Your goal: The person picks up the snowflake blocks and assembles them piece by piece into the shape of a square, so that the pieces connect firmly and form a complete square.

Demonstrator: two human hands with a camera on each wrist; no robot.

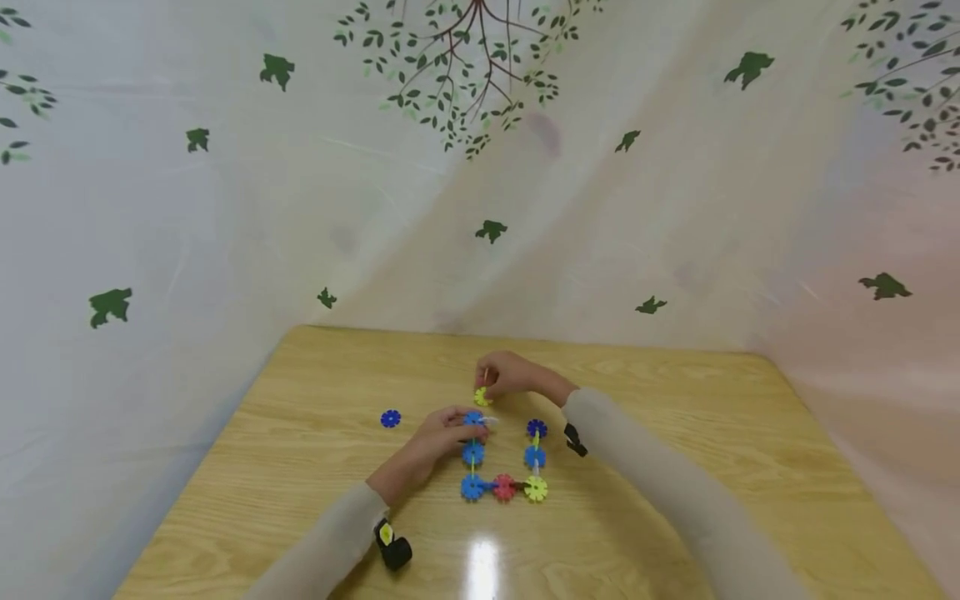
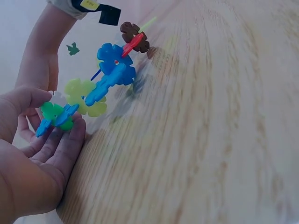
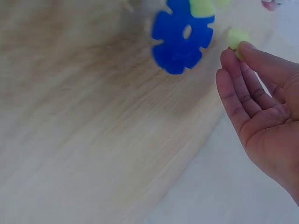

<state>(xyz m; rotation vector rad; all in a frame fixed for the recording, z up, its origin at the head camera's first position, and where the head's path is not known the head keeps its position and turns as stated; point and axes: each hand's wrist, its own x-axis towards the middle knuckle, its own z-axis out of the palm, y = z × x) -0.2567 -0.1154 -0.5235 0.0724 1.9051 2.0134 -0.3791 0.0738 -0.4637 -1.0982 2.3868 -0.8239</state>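
Observation:
Slotted, flower-shaped plastic discs are joined in a U-shaped chain, with a red disc (image 1: 504, 487) and a yellow corner disc (image 1: 536, 489) along its near side. My left hand (image 1: 431, 442) grips the far end of the chain's left side by a blue disc (image 1: 473, 418); a white disc (image 1: 491, 421) sticks out there. In the left wrist view its thumb and fingers hold the end around a green disc (image 2: 52, 111). Just beyond, my right hand (image 1: 512, 372) pinches a loose-looking yellow disc (image 1: 482, 397) between thumb and fingertips, partly covered by them.
A single dark blue disc (image 1: 390, 418) lies left of the chain on the wooden table (image 1: 315, 392). The chain's right side ends in another dark blue disc (image 1: 537, 427), near my right sleeve. A patterned curtain (image 1: 420, 250) hangs behind the table's far edge.

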